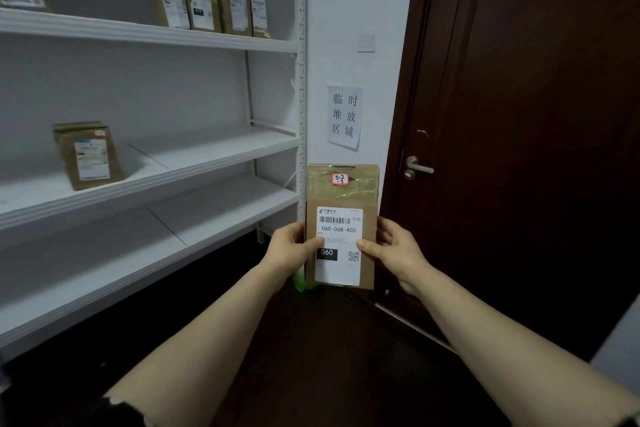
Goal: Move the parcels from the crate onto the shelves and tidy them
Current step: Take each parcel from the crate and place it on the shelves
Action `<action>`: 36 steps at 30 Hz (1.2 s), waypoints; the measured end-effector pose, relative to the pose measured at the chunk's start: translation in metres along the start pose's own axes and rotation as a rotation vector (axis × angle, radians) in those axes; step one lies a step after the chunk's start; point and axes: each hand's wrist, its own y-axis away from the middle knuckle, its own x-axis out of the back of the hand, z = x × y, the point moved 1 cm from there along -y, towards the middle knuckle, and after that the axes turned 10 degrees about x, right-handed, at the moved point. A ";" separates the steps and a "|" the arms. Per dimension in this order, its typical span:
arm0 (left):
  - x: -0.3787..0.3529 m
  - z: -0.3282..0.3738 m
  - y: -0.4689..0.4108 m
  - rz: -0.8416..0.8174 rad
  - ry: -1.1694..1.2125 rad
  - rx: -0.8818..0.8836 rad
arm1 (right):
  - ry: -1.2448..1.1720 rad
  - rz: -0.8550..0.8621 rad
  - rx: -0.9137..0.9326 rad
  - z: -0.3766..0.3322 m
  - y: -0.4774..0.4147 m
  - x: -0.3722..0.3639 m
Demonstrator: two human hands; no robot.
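Observation:
I hold a brown cardboard parcel upright in front of me, its white shipping label and a small red-edged sticker facing me. My left hand grips its left edge with the thumb on the label. My right hand grips the right edge, thumb also on the label. White metal shelves stand to the left. Several parcels stand in a row on an upper shelf. Two more parcels lean on the middle shelf at left. The crate is not in view.
A dark wooden door with a metal handle is at the right. A paper sign hangs on the white wall between shelf and door. A bit of something green shows below the parcel. The floor is dark.

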 end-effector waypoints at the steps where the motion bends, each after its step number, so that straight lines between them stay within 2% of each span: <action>1: 0.003 0.001 0.000 0.006 0.006 -0.001 | -0.009 -0.008 0.001 -0.002 -0.002 -0.003; 14: 0.068 0.001 0.006 0.157 0.058 -0.012 | -0.023 -0.120 0.060 -0.022 -0.025 -0.072; 18: 0.095 0.002 0.011 0.237 0.057 -0.023 | -0.059 -0.085 0.063 -0.030 -0.032 -0.103; 26: 0.177 0.018 0.025 0.425 0.043 -0.069 | -0.269 -0.180 0.085 -0.060 -0.050 -0.191; 36: 0.280 0.004 0.027 0.563 0.049 -0.039 | -0.306 -0.305 0.146 -0.077 -0.065 -0.300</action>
